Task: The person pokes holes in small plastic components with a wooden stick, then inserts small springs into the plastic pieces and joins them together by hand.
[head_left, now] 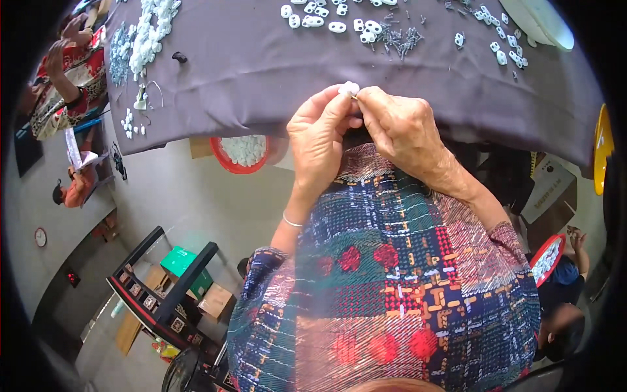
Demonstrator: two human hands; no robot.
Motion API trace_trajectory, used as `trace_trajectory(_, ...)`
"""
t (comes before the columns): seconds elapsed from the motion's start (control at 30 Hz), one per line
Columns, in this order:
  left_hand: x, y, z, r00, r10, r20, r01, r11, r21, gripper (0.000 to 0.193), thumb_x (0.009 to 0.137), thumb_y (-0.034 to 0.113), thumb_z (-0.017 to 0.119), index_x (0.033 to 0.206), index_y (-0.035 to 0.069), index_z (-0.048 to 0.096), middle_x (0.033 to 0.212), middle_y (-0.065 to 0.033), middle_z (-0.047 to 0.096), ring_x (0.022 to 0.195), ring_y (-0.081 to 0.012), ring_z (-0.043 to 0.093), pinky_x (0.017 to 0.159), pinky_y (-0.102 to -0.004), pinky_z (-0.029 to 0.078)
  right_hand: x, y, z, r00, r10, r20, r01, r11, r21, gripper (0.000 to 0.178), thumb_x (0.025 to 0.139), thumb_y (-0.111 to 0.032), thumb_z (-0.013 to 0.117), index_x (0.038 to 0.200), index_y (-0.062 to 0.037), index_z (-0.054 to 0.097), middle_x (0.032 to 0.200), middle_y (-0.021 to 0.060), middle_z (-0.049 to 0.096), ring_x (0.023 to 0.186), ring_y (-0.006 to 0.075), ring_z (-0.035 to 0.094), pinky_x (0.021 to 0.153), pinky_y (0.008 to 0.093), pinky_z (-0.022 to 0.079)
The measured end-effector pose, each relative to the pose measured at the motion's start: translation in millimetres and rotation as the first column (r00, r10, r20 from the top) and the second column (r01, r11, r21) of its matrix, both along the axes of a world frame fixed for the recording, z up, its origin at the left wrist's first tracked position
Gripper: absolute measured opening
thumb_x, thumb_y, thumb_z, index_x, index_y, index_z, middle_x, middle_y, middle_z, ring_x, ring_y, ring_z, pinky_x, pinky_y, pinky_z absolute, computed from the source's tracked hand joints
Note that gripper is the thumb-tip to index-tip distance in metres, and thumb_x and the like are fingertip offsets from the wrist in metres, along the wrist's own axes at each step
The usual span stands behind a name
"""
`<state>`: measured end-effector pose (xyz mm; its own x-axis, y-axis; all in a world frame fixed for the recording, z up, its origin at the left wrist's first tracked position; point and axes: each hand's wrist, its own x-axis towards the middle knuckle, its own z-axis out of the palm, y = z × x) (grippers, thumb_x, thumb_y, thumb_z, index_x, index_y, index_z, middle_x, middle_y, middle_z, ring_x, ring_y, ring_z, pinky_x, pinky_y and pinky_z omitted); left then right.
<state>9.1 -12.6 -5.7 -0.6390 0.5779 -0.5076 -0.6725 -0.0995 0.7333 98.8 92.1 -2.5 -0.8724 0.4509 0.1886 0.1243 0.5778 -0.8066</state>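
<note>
Grey screws (401, 43) and white parts (314, 21) are lying on the cloth (245, 88). Nearer, the left hand (316, 134) is pinching a white piece (348, 87), the right hand (406, 130) something thin (354, 97) beside it.

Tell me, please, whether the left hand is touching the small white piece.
Touching: the head view shows the left hand with its fingertips against the small white piece, no gap between them.
</note>
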Motion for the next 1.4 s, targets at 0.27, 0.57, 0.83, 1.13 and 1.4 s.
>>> trace_trajectory(0.27, -5, -5, -10, 0.965, -0.022, 0.263, -0.014, 0.991, 0.133, 0.019, 0.089, 0.01, 0.055, 0.105, -0.001, 0.058, 0.09, -0.0085, 0.063, 0.075, -0.0134, 0.062, 0.062, -0.0238, 0.055, 1, 0, -2, 1.0, -0.003, 0.014, 0.004, 0.998, -0.069, 0.007, 0.081, -0.002, 0.055, 0.088, -0.0018, 0.053, 0.069, 0.0145, 0.056, 0.06, 0.0315, 0.059, 0.05, 0.0374, 0.044)
trace_trajectory(0.57, -2, -3, -10, 0.979, 0.025, 0.2, -0.041, 0.996, 0.075, 0.02, 0.089, 0.01, 0.055, 0.105, -0.002, 0.057, 0.089, -0.0083, 0.063, 0.075, -0.0128, 0.062, 0.064, -0.0236, 0.055, -2, 1, 2, 0.991, 0.015, 0.133, -0.022, 0.999, 0.05, 0.006, 0.081, -0.006, 0.056, 0.084, -0.0036, 0.051, 0.063, 0.0127, 0.057, 0.056, 0.0307, 0.058, 0.049, 0.0375, 0.045)
trace_trajectory(0.83, 0, 2, -8, 0.997, 0.025, 0.074, -0.029, 0.998, 0.059, 0.019, 0.088, 0.01, 0.057, 0.102, -0.003, 0.058, 0.085, -0.0071, 0.062, 0.071, -0.0099, 0.059, 0.061, -0.0209, 0.052, -4, -5, -10, 1.0, -0.031, 0.006, 0.031, 0.999, 0.027, 0.007, 0.08, -0.002, 0.056, 0.084, -0.0028, 0.051, 0.068, 0.0115, 0.058, 0.059, 0.028, 0.06, 0.05, 0.0358, 0.046)
trace_trajectory(1.13, 1, 5, -9, 0.992, 0.092, 0.086, -0.098, 0.993, 0.066, 0.017, 0.087, 0.008, 0.057, 0.1, -0.003, 0.058, 0.083, -0.0066, 0.062, 0.069, -0.0089, 0.059, 0.06, -0.0201, 0.051, -2, -6, -4, 0.998, -0.036, 0.042, 0.033, 0.996, 0.084, 0.009, 0.077, -0.001, 0.058, 0.082, -0.0032, 0.05, 0.065, 0.0113, 0.056, 0.057, 0.0284, 0.059, 0.049, 0.0362, 0.045)
trace_trajectory(1.4, 1, 5, -11, 0.991, 0.089, 0.101, -0.098, 0.991, 0.089, 0.016, 0.087, 0.007, 0.058, 0.1, -0.003, 0.059, 0.086, -0.0082, 0.063, 0.071, -0.0102, 0.06, 0.061, -0.0219, 0.053, -4, -6, 3, 0.99, -0.051, 0.129, 0.04, 0.995, 0.089, 0.008, 0.078, -0.004, 0.057, 0.079, -0.0051, 0.049, 0.06, 0.0115, 0.055, 0.054, 0.0293, 0.058, 0.047, 0.0376, 0.044)
